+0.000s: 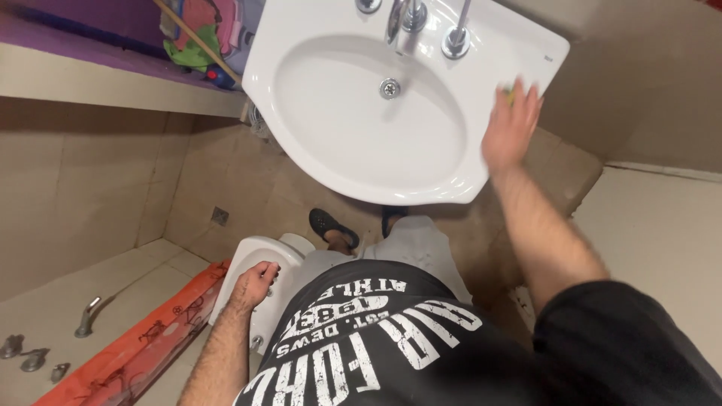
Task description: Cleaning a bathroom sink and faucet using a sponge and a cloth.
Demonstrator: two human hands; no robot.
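1. The right hand (510, 129) lies flat on the right rim of a white pedestal washbasin (353, 162), fingers spread and pressed down on a small yellow sponge (508, 95). Only a sliver of the sponge shows past the fingertips, so its full shape cannot be told.
2. The sponge sits on the basin's right ledge, near the right tap handle (456, 41) and well clear of the drain (389, 89).
3. The left hand (254, 284) is loosely curled, holding nothing, resting on the rim of a white bidet (252, 259) low at the left.
4. The two hands are well apart, one on each fixture.
5. The chrome faucet (406, 19) stands at the back of the basin between its two handles; the bowl looks dry and empty.
6. Below the basin, two feet in dark sandals (331, 224) stand on the beige tiled floor (248, 188).
7. An orange strip (143, 346) runs along the floor beside the bidet; chrome fittings (86, 319) sit on the pale surface at lower left.
8. Coloured cloths (199, 37) lie on a purple ledge at upper left.
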